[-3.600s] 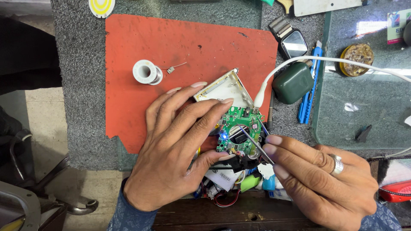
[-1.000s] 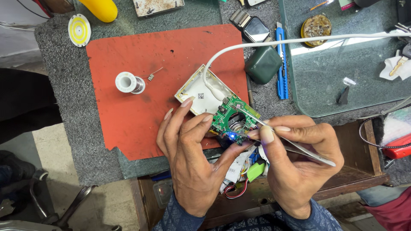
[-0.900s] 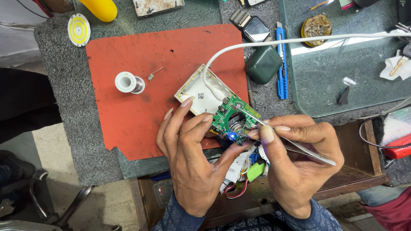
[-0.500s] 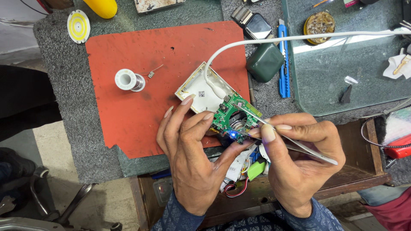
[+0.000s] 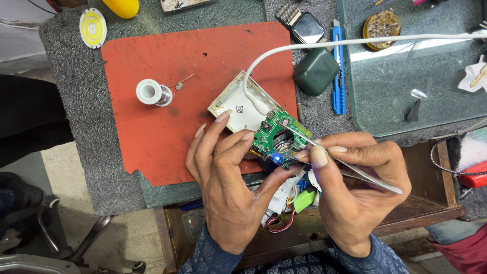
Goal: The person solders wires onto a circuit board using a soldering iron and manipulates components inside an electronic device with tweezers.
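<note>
While tweezers (image 5: pixel 350 165) stay pinched, circuit board (image 5: pixel 276 138) (seemingly) hasn't shifted.

The left hand (image 5: pixel 228 187) covers the near edge of the green printed circuit board (image 5: pixel 276 138), and what lies beneath its palm cannot be seen; the tips of the thin metal tweezers (image 5: pixel 350 170) are too fine to tell whether they touch the board; the bundle of coloured wires and small parts (image 5: pixel 286 203) between the wrists is mostly hidden; the yellow rounded object (image 5: pixel 122 6) and the red tool (image 5: pixel 474 177) are cut off by the picture's edges; the white cable (image 5: pixel 355 44) runs out at the right.
</note>
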